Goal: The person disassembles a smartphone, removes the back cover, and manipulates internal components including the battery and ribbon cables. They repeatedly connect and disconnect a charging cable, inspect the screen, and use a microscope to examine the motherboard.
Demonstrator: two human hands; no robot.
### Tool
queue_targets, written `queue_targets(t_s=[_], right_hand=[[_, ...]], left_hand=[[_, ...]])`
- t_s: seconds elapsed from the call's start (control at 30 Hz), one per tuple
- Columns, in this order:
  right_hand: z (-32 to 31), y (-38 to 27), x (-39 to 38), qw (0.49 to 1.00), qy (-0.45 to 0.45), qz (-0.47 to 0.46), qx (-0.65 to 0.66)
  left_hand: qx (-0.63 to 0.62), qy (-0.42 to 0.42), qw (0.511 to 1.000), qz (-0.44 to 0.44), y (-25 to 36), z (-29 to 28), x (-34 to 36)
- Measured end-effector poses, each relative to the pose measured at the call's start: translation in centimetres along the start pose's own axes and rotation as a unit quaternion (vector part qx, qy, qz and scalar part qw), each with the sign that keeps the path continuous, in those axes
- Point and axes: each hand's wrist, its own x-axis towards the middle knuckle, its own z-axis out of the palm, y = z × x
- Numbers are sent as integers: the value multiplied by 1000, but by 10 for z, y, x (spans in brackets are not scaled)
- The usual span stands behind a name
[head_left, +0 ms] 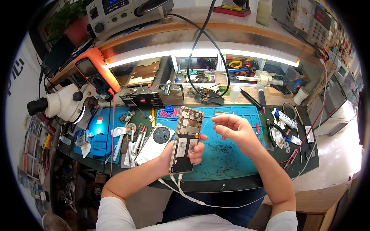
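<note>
My left hand (195, 153) is wrapped round an opened smartphone (186, 140), held tilted above the front of the mat. Its back is off, so the circuit board shows in the upper half and the battery below. A branching white charging cable (181, 189) runs up to the phone's lower end. Just left of it, partly hidden by the phone and my wrist, lies a white phone back cover (154, 145) with a round black camera ring. To the right of the phone hovers my right hand (235, 131), fingers loosely bent and apart, with nothing visible in them.
A blue repair mat (216, 158) covers the bench middle. At left stand a microscope (61, 102) and an orange multimeter (98, 71). Glue tubes (284, 118), pliers (274, 133) and red leads lie at right. A black cable loop (189, 71) hangs before the lit shelf.
</note>
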Motion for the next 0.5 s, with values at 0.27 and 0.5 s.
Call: queue_targets(t_s=[0.27, 0.5], right_hand=[[31, 8, -2, 987, -77, 58, 131], [36, 12, -2, 985, -61, 60, 152]], left_hand=[[-28, -38, 997, -58, -8, 7, 5], [-14, -41, 997, -61, -12, 7, 7]])
